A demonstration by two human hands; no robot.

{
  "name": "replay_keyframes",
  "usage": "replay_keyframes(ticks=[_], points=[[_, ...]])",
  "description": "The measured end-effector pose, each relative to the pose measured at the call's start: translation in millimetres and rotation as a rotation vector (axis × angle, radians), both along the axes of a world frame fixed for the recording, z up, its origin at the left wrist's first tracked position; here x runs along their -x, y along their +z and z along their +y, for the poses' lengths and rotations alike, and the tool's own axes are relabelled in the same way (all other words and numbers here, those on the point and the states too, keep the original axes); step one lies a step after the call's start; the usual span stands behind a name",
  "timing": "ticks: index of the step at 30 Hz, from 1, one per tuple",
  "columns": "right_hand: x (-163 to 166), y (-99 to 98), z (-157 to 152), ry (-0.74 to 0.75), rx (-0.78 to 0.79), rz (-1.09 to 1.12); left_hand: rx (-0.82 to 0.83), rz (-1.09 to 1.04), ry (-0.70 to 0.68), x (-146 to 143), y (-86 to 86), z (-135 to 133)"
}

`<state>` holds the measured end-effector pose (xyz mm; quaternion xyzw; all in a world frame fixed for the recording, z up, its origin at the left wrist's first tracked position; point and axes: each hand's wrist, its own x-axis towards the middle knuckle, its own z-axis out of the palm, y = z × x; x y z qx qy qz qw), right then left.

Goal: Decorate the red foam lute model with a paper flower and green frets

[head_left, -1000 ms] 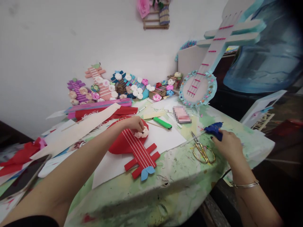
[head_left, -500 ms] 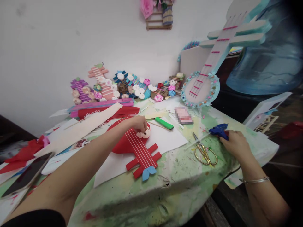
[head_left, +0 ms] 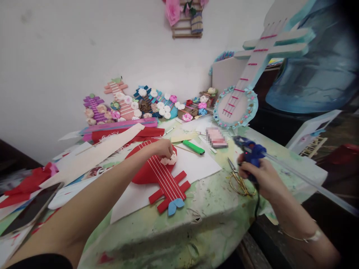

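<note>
My left hand (head_left: 165, 148) pinches a pale peach paper flower (head_left: 168, 160) against the body of a red lute-shaped craft (head_left: 144, 172). White strings run along that craft, and a light-blue leaf-like piece (head_left: 176, 206) marks its near end. Wrapped round a blue hot glue gun (head_left: 254, 151), my right hand (head_left: 259, 173) holds it above the table's right part. A red light shows on the gun, and a long clear glue stick (head_left: 305, 177) sticks out of its rear. Gold-handled scissors (head_left: 238, 184) lie just left of my right hand, partly hidden behind it.
A green utility knife (head_left: 194, 147) and a pink blurred box-like thing (head_left: 217, 137) lie beyond the white paper (head_left: 200, 164). Several flower-covered lute crafts (head_left: 123, 101) line the wall. A large pale lute (head_left: 237, 106) leans at right near a water jug (head_left: 311, 82). Red paper (head_left: 30, 185) lies left.
My right hand has lifted the glue gun from the table and turned it, so its nozzle points left and the glue stick trails right. My left hand stays on the paper flower.
</note>
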<state>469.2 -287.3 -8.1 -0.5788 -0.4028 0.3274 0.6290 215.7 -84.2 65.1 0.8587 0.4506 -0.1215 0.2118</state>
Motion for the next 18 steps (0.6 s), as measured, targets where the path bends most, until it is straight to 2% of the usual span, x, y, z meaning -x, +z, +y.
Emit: replay_keyframes(ticks=[2,5,8,12,18], points=[[30,9.8,15,0.217,-0.025,0.168,-0.057,-0.006,-0.006,0,-0.5,-4],[65,17.9,46,0.397,-0.025,0.355,-0.128,-0.015,-0.015,0,-1.4,-10],[86,13.9,83,0.436,0.004,0.476,-0.152,-0.017,-0.014,0,-2.0,-13],[104,-0.8,122,0.485,0.074,0.547,-0.14,-0.048,-0.004,3,-3.6,-17],[123,-12.2,134,0.546,0.063,0.629,-0.149,-0.148,0.016,19,-9.4,-19]])
